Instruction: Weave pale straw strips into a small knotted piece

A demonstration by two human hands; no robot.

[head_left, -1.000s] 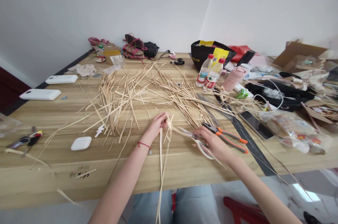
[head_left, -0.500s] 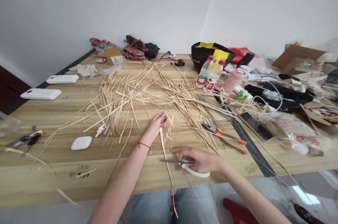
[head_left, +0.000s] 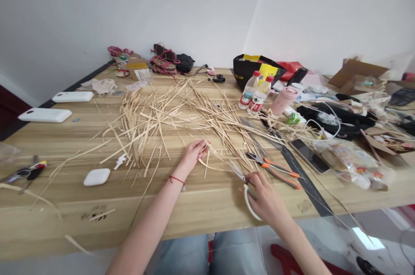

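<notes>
Two hands out over the surface (head_left: 210,212), and it's the left hand (head_left: 195,152) that has the prize! Its fingers (head_left: 201,145) are closed in a pinch, hardly any gap, on a small woven piece (head_left: 210,148). The piece pokes out on the right side of those fingertips, one end tucked between them, the loose ends fanning away toward the scissors. One pale strip (head_left: 210,167) curves out from just below the grip and runs rightward, close to the blades.

Over to the right hand (head_left: 266,199): fingers curled around the handles of the scissors (head_left: 240,175), points aimed up and left at the piece, near it but apart. Blades touching the strip or only beside it? Too blurred to call, and so is how wide they stand.

Just beyond the scissors, orange-handled pliers (head_left: 267,164) lie on the surface, a phone (head_left: 309,156) to their right. Past both hands, a big tangle of straw (head_left: 158,117) sprawls across the middle, two bottles (head_left: 249,91) standing at its right flank, a pink cup (head_left: 284,101) right beside them. Well left of the piece sits a white case (head_left: 96,177).
</notes>
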